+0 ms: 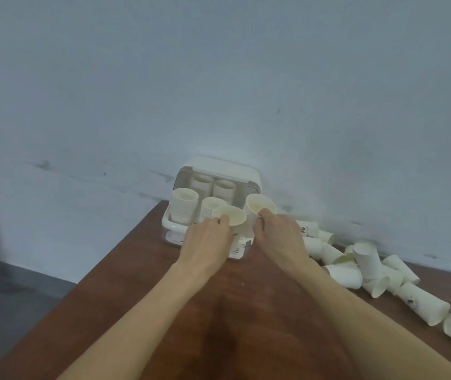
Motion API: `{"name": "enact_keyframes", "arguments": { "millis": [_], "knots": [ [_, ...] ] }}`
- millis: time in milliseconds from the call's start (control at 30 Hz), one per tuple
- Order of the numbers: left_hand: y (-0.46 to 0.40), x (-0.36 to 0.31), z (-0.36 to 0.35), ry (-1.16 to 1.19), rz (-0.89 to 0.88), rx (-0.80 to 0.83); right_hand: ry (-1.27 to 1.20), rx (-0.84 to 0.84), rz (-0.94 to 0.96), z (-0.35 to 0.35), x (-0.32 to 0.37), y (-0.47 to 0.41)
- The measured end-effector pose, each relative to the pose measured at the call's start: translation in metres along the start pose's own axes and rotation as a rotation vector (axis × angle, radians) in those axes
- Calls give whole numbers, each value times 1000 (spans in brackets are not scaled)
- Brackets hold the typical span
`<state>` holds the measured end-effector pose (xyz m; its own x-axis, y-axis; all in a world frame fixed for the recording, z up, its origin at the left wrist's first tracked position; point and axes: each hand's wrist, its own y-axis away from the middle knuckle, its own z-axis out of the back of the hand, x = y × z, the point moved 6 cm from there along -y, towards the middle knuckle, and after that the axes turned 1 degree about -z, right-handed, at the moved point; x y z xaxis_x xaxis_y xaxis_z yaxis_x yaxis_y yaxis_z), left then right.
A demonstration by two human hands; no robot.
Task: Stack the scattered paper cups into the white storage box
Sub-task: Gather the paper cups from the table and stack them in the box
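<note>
Left hand (208, 237): your fingers curl round a cup (230, 215).
Right hand (279, 234): your fingers pinch a second cup (260, 205).
Box (169, 224): just beyond your fingertips.

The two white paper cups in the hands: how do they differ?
The cup in the left hand, the left white paper cup, sits lower, its mouth partly covering a stack in the white storage box. The right white paper cup, held by the right hand, is higher and tilted. Both are empty.
</note>
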<state>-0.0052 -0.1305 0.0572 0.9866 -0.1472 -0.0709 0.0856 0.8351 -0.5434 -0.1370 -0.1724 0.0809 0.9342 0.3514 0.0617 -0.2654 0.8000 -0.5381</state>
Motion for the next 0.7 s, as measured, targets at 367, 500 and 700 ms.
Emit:
{"name": "enact_keyframes", "arguments": {
  "millis": [367, 500, 700],
  "knots": [
    [-2, 58, -2, 3, 114, -16, -48, -57, 8, -22, 32, -59],
    [0, 71, -7, 1, 133, -4, -111, -57, -9, -30, 39, -79],
    [0, 89, -16, 10, 163, 12, -115, 39, -14, -67, 45, -91]
  ]
}}
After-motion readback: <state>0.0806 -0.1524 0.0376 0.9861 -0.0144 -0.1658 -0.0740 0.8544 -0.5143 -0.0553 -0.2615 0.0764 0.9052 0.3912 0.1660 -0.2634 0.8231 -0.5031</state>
